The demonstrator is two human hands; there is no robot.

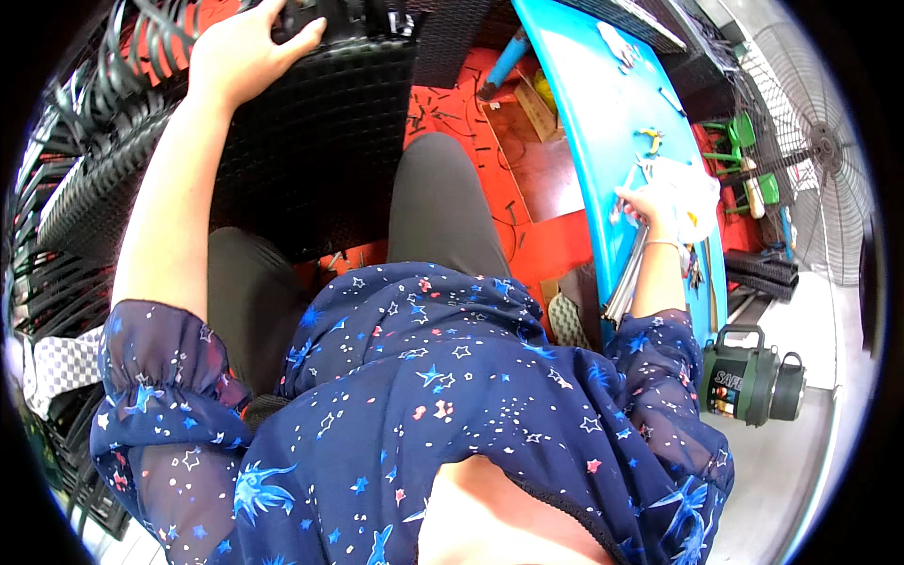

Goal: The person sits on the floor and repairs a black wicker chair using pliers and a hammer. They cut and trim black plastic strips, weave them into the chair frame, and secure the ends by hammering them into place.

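My left hand [247, 55] rests at the top edge of a black woven panel [311, 160] that stands upright in front of my knees. Its thumb is spread away from the fingers, and the fingertips run out of the picture at the top. To the right, my right hand [652, 205] is over the blue table [565, 85], at a clear plastic bag [692, 193]. The bag and glare partly hide its fingers, so I cannot make out their grip. Beneath my right forearm lies a bundle of thin grey strips [625, 282].
Yellow-handled pliers [650, 139] lie farther up the table. Black woven pieces with curved tubes [89, 122] crowd the left side. Dark scraps litter the red floor [461, 113]. A dark green jug [744, 381], green stools [739, 137] and a large fan [810, 141] stand at the right.
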